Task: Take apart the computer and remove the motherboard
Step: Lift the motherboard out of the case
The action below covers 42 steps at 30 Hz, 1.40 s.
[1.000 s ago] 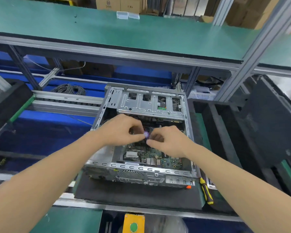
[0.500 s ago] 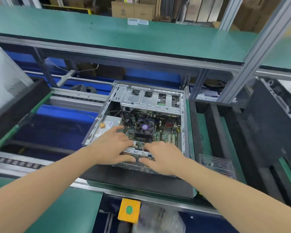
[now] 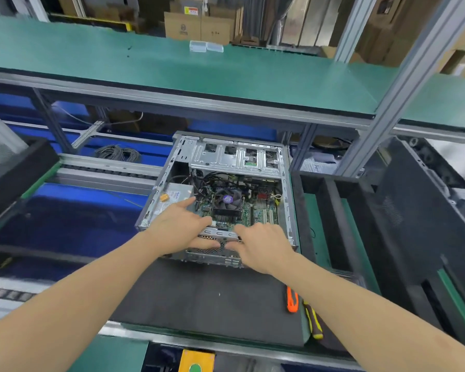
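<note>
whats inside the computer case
In the computer case: motherboard, black cooler fan, cables, power supply at left. The left hand and right hand grip the near wall, covering the board's near edge.

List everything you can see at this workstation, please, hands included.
computer case: one, silver, open, centre of the mat
motherboard: one, green, inside the case
cooler fan: one, black with a purple label, on the motherboard
power supply: one, grey, case's left side
foam mat: one, black, under the case
screwdriver: one, yellow and black, mat's right edge
orange-handled tool: one, beside the screwdriver
cable coil: one, grey, beyond the case, left
shelf: one, green, above the case
left hand: one, bare, grips the case's near rim
right hand: one, bare, grips the same rim
</note>
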Each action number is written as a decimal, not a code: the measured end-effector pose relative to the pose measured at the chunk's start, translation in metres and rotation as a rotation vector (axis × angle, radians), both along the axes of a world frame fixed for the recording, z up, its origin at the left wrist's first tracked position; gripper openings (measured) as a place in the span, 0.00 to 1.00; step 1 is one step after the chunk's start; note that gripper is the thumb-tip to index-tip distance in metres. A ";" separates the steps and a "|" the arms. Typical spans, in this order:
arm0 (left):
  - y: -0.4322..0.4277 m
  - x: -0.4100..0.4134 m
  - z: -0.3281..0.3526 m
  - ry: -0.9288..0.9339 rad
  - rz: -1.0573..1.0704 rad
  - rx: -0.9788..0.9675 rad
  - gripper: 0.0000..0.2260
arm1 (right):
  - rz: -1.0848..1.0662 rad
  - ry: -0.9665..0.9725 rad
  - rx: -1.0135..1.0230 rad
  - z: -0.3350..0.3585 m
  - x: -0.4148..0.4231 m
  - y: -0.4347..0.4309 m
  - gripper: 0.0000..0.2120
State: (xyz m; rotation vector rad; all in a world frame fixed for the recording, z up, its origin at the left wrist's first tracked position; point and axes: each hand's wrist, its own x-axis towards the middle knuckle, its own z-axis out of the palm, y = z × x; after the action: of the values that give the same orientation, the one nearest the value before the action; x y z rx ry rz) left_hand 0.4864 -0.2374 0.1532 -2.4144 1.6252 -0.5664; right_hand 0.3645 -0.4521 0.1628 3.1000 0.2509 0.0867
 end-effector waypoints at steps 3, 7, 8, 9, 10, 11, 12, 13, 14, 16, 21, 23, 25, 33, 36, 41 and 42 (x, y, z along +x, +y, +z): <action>-0.014 0.032 0.001 0.068 0.028 0.036 0.26 | -0.035 0.026 0.016 0.000 0.026 -0.009 0.21; -0.029 0.064 0.000 0.140 0.034 0.085 0.26 | -0.065 0.025 0.017 0.001 0.055 -0.022 0.20; -0.033 0.069 0.000 0.151 0.038 0.087 0.27 | -0.071 0.024 0.016 0.002 0.060 -0.025 0.19; -0.036 0.072 0.002 0.162 0.049 0.091 0.27 | -0.076 0.028 0.019 0.003 0.064 -0.028 0.19; -0.039 0.074 0.003 0.175 0.066 0.095 0.29 | -0.078 0.039 0.022 0.005 0.067 -0.030 0.19; -0.040 0.075 0.004 0.187 0.084 0.094 0.31 | -0.076 0.053 0.022 0.005 0.070 -0.031 0.20; -0.041 0.074 0.005 0.200 0.095 0.081 0.33 | -0.072 0.068 0.018 0.006 0.072 -0.033 0.20; -0.041 0.074 0.006 0.216 0.100 0.060 0.34 | -0.070 0.081 0.011 0.006 0.073 -0.034 0.21; -0.041 0.072 0.007 0.235 0.100 0.042 0.35 | -0.074 0.088 0.003 0.006 0.073 -0.036 0.22; -0.041 0.070 0.008 0.283 0.096 0.032 0.35 | -0.089 0.098 0.001 0.006 0.073 -0.038 0.24; -0.046 0.082 0.014 0.564 0.103 -0.066 0.32 | -0.087 0.393 0.176 0.024 0.084 -0.051 0.30; -0.052 0.092 0.017 0.685 0.143 -0.103 0.29 | -0.120 0.513 0.321 0.039 0.091 -0.062 0.33; -0.064 0.103 0.022 0.730 0.179 -0.055 0.22 | -0.202 0.537 0.467 0.050 0.100 -0.074 0.33; -0.112 0.109 0.028 0.939 0.258 0.388 0.17 | -0.216 0.366 0.267 0.043 0.159 -0.083 0.16; -0.117 0.114 0.032 0.930 0.267 0.604 0.21 | -0.198 0.340 0.207 0.035 0.184 -0.080 0.26; -0.117 0.116 0.035 0.884 0.326 0.577 0.17 | -0.161 0.411 0.163 0.007 0.214 -0.067 0.48; -0.117 0.117 0.032 0.872 0.336 0.538 0.13 | -0.157 0.422 0.143 0.001 0.219 -0.065 0.51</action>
State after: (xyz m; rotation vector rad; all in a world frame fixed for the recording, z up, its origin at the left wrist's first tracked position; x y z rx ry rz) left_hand 0.6029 -0.3544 0.1852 -2.5008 1.2632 0.9756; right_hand 0.5840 -0.5168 0.1635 3.2314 0.0067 -0.5812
